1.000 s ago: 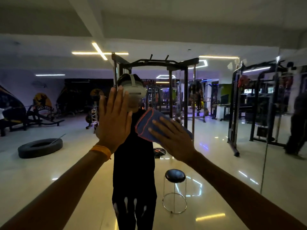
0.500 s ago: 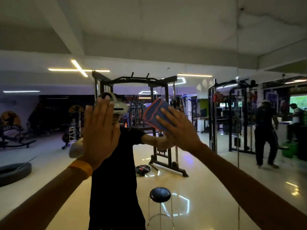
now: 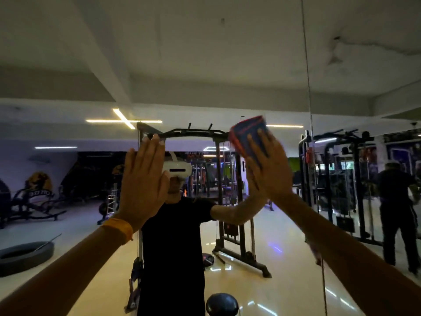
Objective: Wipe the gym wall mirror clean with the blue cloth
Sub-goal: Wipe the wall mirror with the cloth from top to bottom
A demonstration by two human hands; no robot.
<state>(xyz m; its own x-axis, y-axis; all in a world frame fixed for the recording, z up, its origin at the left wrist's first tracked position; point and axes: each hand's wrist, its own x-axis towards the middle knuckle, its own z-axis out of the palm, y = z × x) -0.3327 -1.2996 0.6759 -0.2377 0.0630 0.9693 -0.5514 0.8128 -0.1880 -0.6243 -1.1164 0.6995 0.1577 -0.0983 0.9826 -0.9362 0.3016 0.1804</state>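
Pressing flat on the mirror, the right hand keeps straight fingers over the blue cloth, right of centre in the frame. The left hand, with an orange wristband, rests released, fingers straight, left of centre.

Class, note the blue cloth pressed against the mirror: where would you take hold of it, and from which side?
Probably take the blue cloth by its upper edge, coming from above. It lies flat on the mirror under the right hand, and only that orange-trimmed top strip shows clear.
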